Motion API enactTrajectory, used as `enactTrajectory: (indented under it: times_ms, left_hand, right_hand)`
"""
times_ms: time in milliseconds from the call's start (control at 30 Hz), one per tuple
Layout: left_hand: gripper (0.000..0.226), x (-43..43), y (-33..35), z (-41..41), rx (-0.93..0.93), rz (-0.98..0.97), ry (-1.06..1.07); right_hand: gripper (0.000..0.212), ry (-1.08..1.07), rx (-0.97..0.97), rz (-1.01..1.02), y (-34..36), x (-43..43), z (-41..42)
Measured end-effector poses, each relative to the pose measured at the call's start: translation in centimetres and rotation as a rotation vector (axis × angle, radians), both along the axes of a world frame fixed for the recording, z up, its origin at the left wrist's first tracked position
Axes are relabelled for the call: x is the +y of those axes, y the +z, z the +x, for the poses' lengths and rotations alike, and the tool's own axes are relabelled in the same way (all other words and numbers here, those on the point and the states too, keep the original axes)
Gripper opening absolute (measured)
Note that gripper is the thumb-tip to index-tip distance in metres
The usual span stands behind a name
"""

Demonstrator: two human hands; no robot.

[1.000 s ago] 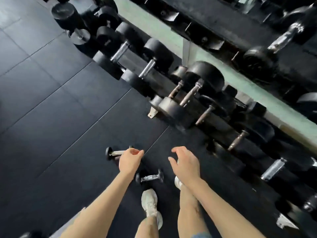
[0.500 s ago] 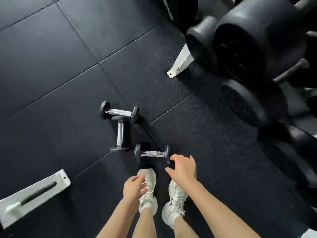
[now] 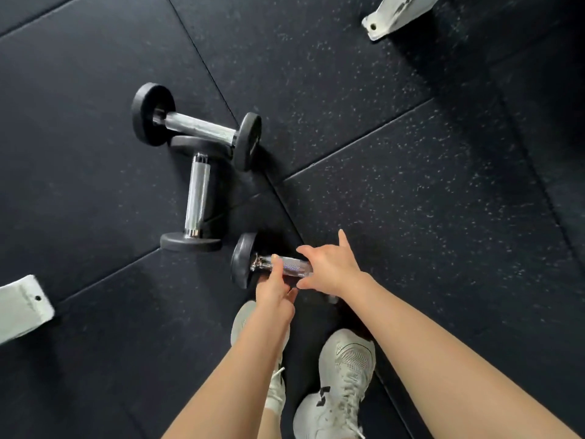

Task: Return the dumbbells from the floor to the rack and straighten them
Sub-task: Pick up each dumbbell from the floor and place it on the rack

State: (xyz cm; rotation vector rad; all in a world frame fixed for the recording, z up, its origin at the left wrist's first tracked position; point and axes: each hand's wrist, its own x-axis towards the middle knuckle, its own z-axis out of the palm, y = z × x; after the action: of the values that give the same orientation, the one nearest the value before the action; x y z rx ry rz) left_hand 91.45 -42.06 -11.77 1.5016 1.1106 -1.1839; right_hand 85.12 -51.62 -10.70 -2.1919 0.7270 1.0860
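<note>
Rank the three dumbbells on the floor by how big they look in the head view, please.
1. Far dumbbell
2. Middle dumbbell, which looks about alike, so their order is unsure
3. Near dumbbell, smallest though nearest, its right end hidden by the right hand

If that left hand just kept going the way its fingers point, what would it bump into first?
Most likely the chrome handle of the nearest dumbbell: the left hand reaches up-screen with fingertips already at it, though actual contact is unclear.

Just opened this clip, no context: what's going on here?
A person is bent over three small dumbbells on a black rubber floor. Both hands are at the nearest dumbbell: the left hand has fingers on its chrome handle, and the right hand is spread open over the other end, not clearly gripping. The other two dumbbells lie untouched, forming a T. Nothing is lifted.
</note>
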Motion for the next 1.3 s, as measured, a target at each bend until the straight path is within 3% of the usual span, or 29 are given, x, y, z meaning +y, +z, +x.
enactTrajectory:
  times_ms: [100, 233, 333, 433, 500, 633, 767, 867, 967, 1133, 1300]
  left_hand:
    - [0.044, -0.5, -2.1, 0.3, -0.017, -0.019, 0.203]
    - [0.02, -1.2, -1.5, 0.5, -0.001, -0.002, 0.259]
    - [0.02, -1.6, 0.9, 0.3, -0.001, 0.046, 0.194]
    - [0.036, -1.7, 5.4, -0.1, -0.033, 0.067, 0.084]
    - [0.04, -1.9, 9.4, -0.4, -0.052, 0.067, 0.019]
    - [0.038, -2.7, 20.1, -1.0, -0.08, 0.03, -0.101]
    - [0.023, -3.8, 33.6, -1.6, -0.145, -0.036, -0.212]
    - [0.009, -5.2, 44.2, -1.9, -0.176, -0.086, -0.274]
    - [0.012, -6.7, 52.8, -2.0, -0.217, -0.145, -0.337]
    - [0.009, -9.6, 62.9, -1.3, -0.295, -0.271, -0.457]
    - [0.023, -13.5, 70.3, -0.1, -0.389, -0.343, -0.601]
  right_hand:
    - [0.051, 0.05, 0.002, 0.026, -1.4, -0.3, -0.3]
    - [0.018, 0.053, -0.034, 0.016, -1.1, -0.7, -0.2]
    - [0.009, -0.007, -0.032, 0.042, 1.0, -0.7, -0.7]
    - [0.011, -0.109, -0.052, 0.046, 5.2, 0.0, -2.0]
    - [0.011, -0.18, -0.053, 0.065, 9.3, 0.1, -2.8]
    - [0.031, -0.301, -0.051, 0.099, 20.3, -0.2, -4.1]
    - [0.014, -0.4, -0.098, 0.099, 33.4, -1.0, -5.7]
    - [0.022, -0.441, -0.146, 0.071, 43.5, -1.8, -6.6]
    - [0.025, -0.494, -0.184, 0.01, 52.3, -2.8, -7.2]
    - [0.021, -0.632, -0.254, -0.073, 63.0, -4.3, -7.2]
    - [0.022, -0.822, -0.301, -0.131, 69.8, -6.0, -6.3]
